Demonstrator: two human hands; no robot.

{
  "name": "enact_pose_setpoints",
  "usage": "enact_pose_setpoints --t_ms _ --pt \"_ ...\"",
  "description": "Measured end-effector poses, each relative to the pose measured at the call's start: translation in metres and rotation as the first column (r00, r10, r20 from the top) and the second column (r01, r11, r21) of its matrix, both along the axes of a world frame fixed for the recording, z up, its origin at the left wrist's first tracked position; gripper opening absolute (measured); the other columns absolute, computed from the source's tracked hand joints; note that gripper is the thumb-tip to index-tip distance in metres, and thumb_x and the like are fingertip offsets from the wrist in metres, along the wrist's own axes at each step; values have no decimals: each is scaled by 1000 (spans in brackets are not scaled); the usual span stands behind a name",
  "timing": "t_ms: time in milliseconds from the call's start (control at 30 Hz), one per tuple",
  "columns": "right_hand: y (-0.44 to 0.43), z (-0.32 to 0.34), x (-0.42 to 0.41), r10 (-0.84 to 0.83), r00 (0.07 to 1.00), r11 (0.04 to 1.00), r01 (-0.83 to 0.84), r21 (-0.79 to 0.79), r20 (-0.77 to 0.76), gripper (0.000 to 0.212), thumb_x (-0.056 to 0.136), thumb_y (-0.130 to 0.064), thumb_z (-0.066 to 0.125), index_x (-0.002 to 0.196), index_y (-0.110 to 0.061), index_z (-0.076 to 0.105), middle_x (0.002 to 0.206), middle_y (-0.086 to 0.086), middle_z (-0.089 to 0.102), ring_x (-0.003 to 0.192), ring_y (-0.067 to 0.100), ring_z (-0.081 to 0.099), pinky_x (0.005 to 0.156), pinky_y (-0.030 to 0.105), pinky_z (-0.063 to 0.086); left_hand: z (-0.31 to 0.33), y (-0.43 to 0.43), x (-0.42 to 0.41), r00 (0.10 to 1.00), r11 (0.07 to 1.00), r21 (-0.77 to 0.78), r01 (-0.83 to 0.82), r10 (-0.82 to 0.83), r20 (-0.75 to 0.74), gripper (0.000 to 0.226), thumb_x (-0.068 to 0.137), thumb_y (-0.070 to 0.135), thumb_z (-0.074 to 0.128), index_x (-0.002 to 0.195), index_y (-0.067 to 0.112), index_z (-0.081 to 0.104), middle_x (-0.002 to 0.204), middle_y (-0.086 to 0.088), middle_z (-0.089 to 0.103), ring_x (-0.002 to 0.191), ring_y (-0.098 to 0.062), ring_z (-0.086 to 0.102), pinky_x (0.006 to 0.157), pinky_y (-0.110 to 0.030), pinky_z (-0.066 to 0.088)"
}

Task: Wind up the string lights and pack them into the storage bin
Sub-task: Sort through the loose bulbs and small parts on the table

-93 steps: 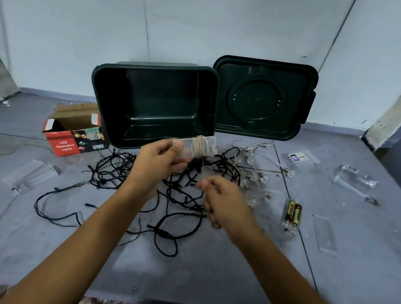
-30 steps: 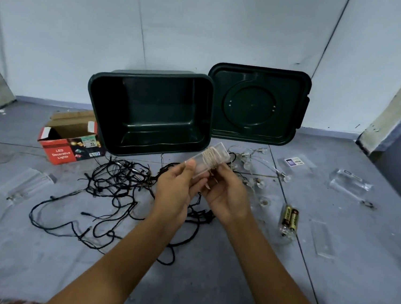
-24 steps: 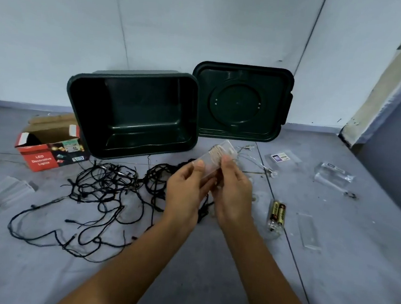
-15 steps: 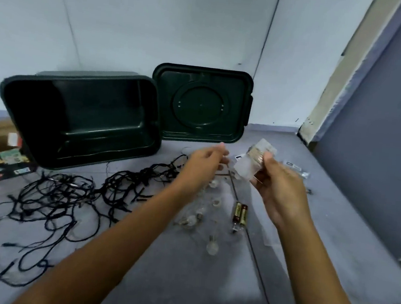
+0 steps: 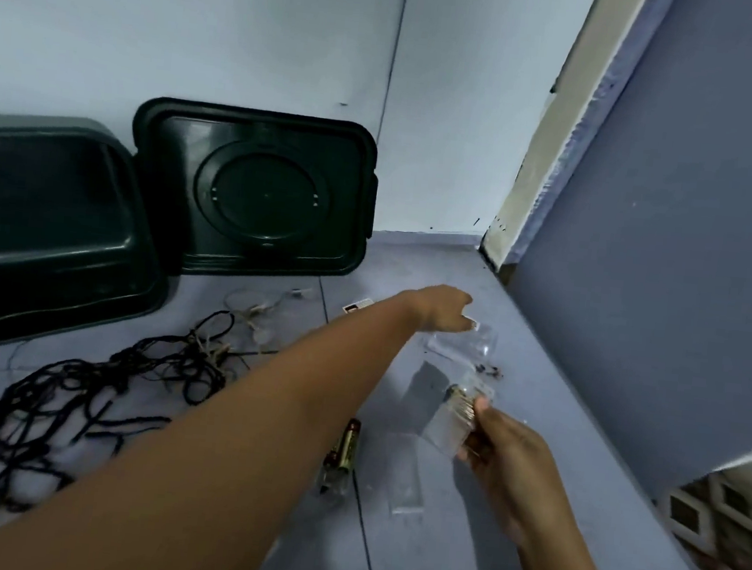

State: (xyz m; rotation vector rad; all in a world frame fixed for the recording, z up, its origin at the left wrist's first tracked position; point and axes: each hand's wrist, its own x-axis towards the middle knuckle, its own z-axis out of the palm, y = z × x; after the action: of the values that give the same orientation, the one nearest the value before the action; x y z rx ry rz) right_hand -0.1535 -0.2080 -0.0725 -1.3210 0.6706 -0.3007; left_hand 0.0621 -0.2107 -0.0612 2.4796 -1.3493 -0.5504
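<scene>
While bin lies tipped, nothing visible inside, lid beside

Dark green bin and lid, black cord tangle, blue-grey floor.

Looks like a plain room in a home, set up for sorting on the floor: bare pale walls, a grey-blue side wall, a patterned rug at the edge. Strewn with household odds: dark green storage bin, its lid propped upright, tangled string lights, loose batteries.
</scene>
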Motion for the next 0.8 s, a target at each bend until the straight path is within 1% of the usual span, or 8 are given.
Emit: enact_pose_setpoints --t_ms 100,200,267,333,400,500,633,800 --pt "-10 -6 1 -15 999 1000 15 -8 -29 26 92 -20 51 84 -8 73 88 8 74 82 21 68 72 31 48 -1 -9 7 997 998 47 49 -47 -55 70 93 32 53 146 3 19 149 -16 33 132 -30 38 104 -32 33" --pt "-13 -11 3 -38 999 999 39 24 -36 26 93 -17 50 85 -6 72 83 6 75 79 20 69 69 30 50 0 -14 11 999 994 106 38 -36 -28 70 84 37 64 137 2 35 134 -16 47 117 -31 49 92 -35 43" --pt "-12 -14 4 -47 997 999 48 18 -55 25 93 -19 51 87 -7 72 83 5 75 82 21 68 70 31 51 -1 -17 13 998 984 171 54 -51 -27 52 79 42 68 110 2 55 114 -15 57 99 -28 54 77 -32 46" --pt "-12 -15 5 -57 996 998 57 1 -71 24 93 -22 52 88 -9 72 86 5 75 87 23 67 74 33 51 -3 -18 12 992 982 168 85 -68 -103 36 78 38 71 81 4 60 91 -11 59 80 -24 53 58 -27 41" --pt "-13 -14 6 -90 993 996 88 -28 -75 25 93 -25 52 87 -11 72 87 6 74 88 24 67 74 34 51 -3 -16 9 981 989 120 83 -60 -185 38 77 33 74 90 0 59 90 -10 58 78 -23 54 54 -26 40" --pt "-13 -3 7 -151 988 987 150 -51 -19 26 94 -27 50 86 -12 70 93 9 71 92 27 65 77 37 51 5 -6 -1 957 1000 11 2 2 -290 58 75 30 76 113 2 42 93 -9 54 74 -21 54 58 -28 44" --pt "-4 28 10 -186 978 977 194 -83 99 28 97 -22 43 85 -14 67 91 4 70 89 24 65 83 40 52 27 25 -17 852 963 -214 -164 29 -523 45 78 28 74 106 6 46 76 -8 59 58 -16 55 50 -26 47" --pt "29 60 17 -145 968 981 167 -95 203 27 97 -22 45 85 -13 67 82 1 73 86 24 68 82 42 55 47 101 -51 728 785 -407 -467 80 -681 36 88 44 56 95 9 51 74 -3 57 58 -12 56 54 -23 51"
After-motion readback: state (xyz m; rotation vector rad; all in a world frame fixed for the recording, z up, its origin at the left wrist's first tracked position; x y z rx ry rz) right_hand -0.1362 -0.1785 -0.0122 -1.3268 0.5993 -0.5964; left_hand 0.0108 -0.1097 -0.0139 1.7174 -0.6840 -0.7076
